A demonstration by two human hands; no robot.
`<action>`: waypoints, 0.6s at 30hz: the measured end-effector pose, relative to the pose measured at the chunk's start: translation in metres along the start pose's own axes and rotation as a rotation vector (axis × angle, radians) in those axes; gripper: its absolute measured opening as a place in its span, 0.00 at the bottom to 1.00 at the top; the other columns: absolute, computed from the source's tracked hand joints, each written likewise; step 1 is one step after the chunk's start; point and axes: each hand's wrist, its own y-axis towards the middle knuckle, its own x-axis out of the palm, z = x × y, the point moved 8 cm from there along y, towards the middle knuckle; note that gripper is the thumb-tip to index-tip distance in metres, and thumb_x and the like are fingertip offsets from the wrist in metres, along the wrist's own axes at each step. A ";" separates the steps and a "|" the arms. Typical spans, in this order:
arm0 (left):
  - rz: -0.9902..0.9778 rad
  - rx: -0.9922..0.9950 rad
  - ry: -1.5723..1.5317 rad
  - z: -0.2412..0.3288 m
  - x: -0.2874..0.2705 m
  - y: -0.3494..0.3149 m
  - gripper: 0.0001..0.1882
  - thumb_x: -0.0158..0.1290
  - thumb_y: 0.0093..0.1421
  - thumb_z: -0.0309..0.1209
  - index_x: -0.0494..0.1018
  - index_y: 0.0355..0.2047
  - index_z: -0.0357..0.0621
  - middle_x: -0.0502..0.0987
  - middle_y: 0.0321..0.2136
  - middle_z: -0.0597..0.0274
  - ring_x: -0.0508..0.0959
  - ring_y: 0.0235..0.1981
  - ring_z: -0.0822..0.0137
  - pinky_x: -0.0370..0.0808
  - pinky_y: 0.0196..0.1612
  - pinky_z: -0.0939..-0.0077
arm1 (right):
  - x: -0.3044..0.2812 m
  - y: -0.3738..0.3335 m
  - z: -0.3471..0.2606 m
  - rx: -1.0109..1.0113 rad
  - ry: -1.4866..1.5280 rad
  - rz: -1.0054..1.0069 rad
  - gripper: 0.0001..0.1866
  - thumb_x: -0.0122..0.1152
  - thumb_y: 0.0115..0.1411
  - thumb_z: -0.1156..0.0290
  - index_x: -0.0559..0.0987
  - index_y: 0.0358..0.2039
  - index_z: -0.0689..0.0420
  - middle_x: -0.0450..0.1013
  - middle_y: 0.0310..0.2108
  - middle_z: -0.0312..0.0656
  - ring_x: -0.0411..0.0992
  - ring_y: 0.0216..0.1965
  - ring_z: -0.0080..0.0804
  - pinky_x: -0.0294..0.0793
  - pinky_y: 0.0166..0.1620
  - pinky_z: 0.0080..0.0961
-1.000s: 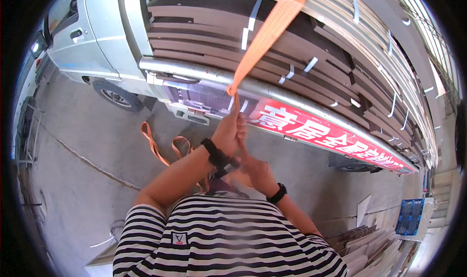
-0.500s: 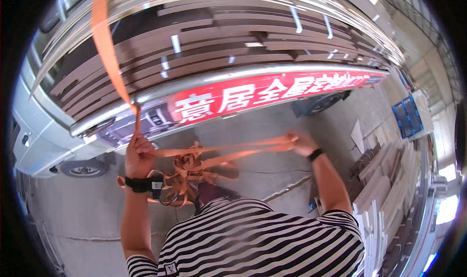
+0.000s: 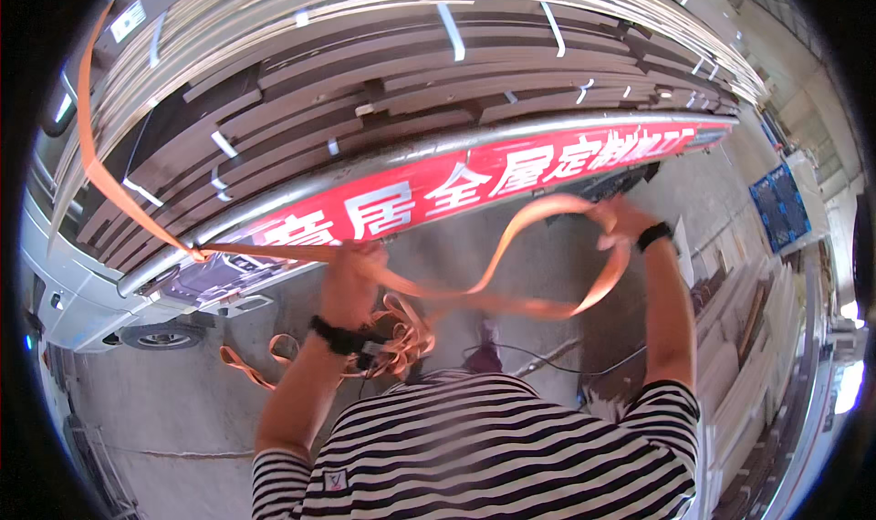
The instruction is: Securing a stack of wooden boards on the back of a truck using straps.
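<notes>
A truck [image 3: 84, 310] loaded with boards [image 3: 401, 91] carries an orange strap [image 3: 547, 205], hitched at the side rail [image 3: 383, 167] and running to the left hand [image 3: 351, 283], closed around it, and, well apart, the blurred right hand [image 3: 630, 222], curled on it. Half a second ago it stretched nearly straight between the hands; now it bows in a slack loop.
</notes>
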 end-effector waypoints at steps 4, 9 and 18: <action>0.060 -0.212 -0.997 -0.039 0.134 0.050 0.12 0.39 0.67 0.36 0.66 0.35 0.40 0.70 0.36 0.59 0.69 0.45 0.63 0.66 0.54 0.65 | 0.044 0.079 -0.132 -0.535 0.482 0.215 0.49 0.68 0.48 0.54 0.52 0.63 0.57 0.48 0.64 0.52 0.48 0.65 0.45 0.52 0.64 0.39; 0.260 -0.292 -1.265 -0.061 0.175 0.097 0.11 0.41 0.66 0.35 0.65 0.36 0.39 0.70 0.37 0.55 0.70 0.45 0.61 0.65 0.56 0.62 | 0.102 0.156 -0.177 -0.694 1.073 0.064 0.33 0.67 0.49 0.56 0.66 0.51 0.58 0.64 0.51 0.48 0.65 0.51 0.41 0.68 0.50 0.35; -0.041 -0.606 -0.691 -0.115 0.125 0.167 0.16 0.41 0.66 0.42 0.68 0.40 0.40 0.76 0.28 0.59 0.77 0.33 0.64 0.75 0.44 0.65 | 0.073 0.243 -0.126 -0.153 2.043 -0.426 0.06 0.51 0.59 0.69 0.73 0.26 0.55 0.67 0.17 0.36 0.67 0.22 0.24 0.68 0.27 0.24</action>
